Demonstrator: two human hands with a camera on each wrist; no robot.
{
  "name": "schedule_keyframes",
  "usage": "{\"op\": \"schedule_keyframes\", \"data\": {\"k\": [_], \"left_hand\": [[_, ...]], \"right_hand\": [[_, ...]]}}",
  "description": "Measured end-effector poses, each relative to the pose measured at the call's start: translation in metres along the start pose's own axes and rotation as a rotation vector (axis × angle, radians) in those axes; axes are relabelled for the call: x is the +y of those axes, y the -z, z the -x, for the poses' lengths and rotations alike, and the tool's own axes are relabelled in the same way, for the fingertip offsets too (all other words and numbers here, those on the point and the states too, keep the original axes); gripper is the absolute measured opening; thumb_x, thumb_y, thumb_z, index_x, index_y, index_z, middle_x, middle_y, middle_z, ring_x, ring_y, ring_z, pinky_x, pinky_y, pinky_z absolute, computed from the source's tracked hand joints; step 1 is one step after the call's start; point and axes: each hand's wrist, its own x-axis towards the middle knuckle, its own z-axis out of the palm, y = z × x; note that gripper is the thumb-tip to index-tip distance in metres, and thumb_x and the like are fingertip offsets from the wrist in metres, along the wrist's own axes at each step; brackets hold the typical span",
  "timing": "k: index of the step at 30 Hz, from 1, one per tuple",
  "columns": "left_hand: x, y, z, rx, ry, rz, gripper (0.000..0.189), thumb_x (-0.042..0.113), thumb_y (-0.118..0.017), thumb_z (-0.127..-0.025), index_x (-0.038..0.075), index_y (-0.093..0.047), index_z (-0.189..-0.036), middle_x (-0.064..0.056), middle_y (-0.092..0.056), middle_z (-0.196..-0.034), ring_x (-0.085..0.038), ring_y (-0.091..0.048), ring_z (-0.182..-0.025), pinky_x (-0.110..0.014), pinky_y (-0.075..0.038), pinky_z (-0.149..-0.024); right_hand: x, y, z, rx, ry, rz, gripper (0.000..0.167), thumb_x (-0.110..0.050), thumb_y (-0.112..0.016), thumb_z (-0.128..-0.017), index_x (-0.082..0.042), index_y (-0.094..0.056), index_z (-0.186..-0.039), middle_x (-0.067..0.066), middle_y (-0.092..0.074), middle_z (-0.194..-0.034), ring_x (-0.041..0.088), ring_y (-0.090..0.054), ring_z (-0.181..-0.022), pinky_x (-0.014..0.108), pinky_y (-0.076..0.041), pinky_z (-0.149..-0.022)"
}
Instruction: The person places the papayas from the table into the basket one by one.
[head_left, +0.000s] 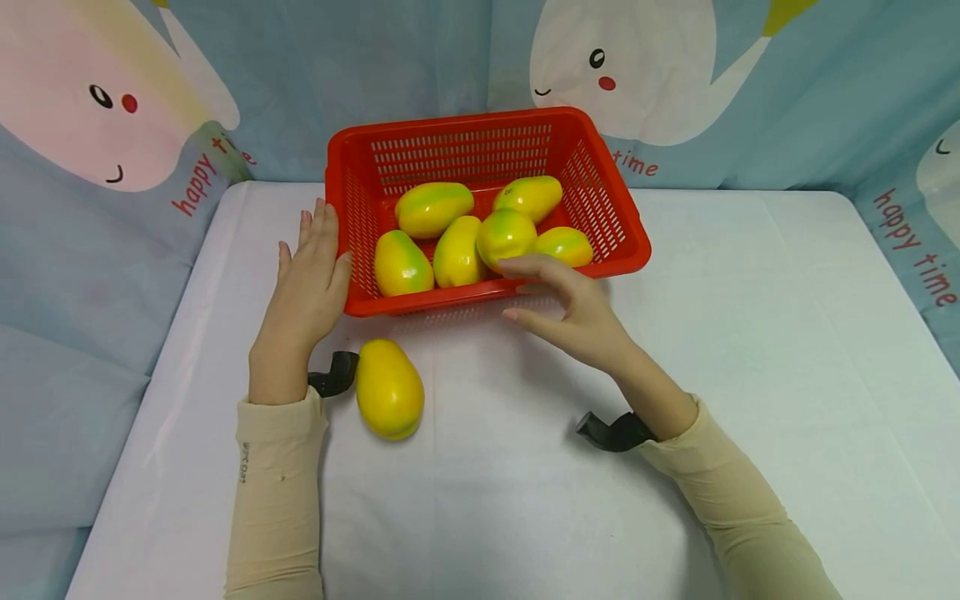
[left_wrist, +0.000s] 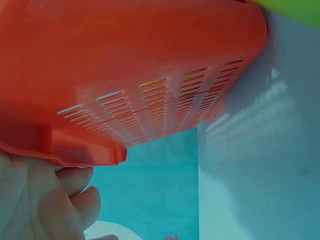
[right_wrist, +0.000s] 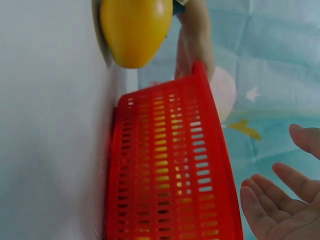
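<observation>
A red plastic basket (head_left: 457,302) with slotted walls holds several yellow-green mangoes (head_left: 507,237). My left hand (head_left: 303,287) rests against the basket's left side, fingers fairly straight; in the left wrist view its fingers (left_wrist: 75,200) touch the outer rim. Over the front rim, near the mangoes at the right, my right hand (head_left: 573,312) has thumb and fingers apart. Nothing is in that hand, and in the right wrist view its fingers (right_wrist: 270,200) stand beside the rim. One yellow mango (head_left: 390,390) lies on the table in front of the basket, right of my left wrist.
A white cloth covers the table (head_left: 757,333). Behind it hangs a blue curtain (head_left: 420,58) with whale prints, close to the basket's back wall. Black wrist mounts (head_left: 615,432) stick out from both sleeves, the left one right beside the loose mango.
</observation>
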Motion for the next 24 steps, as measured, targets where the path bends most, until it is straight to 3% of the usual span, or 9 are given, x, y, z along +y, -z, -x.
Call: {"op": "schedule_keyframes", "data": {"k": [8, 17, 24], "left_hand": [[-0.001, 0.001, 0.001, -0.002, -0.004, 0.002, 0.061, 0.028, -0.028, -0.101, 0.009, -0.001, -0.152, -0.002, 0.004, -0.157, -0.021, 0.009, -0.143, -0.053, 0.01, -0.11], [0.0, 0.002, 0.0, -0.002, -0.02, 0.004, 0.06, 0.029, -0.027, -0.101, 0.008, -0.001, -0.151, -0.003, 0.004, -0.157, -0.021, 0.008, -0.143, -0.053, 0.01, -0.11], [-0.001, 0.001, 0.0, -0.002, -0.019, 0.005, 0.06, 0.028, -0.028, -0.101, 0.008, -0.001, -0.151, -0.004, 0.003, -0.157, -0.021, 0.008, -0.143, -0.054, 0.009, -0.11]], "right_hand": [[-0.002, -0.013, 0.002, -0.079, -0.001, 0.036, 0.048, 0.0, -0.075, -0.078, 0.001, -0.058, -0.123, 0.008, -0.06, -0.123, 0.015, -0.049, -0.12, 0.032, -0.039, -0.102], [-0.01, -0.022, 0.005, -0.129, 0.003, 0.004, 0.049, -0.003, -0.074, -0.079, -0.001, -0.058, -0.125, 0.006, -0.059, -0.124, 0.015, -0.052, -0.114, 0.032, -0.043, -0.097], [-0.012, -0.047, 0.007, -0.293, -0.013, 0.023, 0.048, -0.012, -0.074, -0.081, -0.006, -0.057, -0.126, 0.002, -0.057, -0.127, 0.01, -0.051, -0.115, 0.029, -0.047, -0.092]]}}
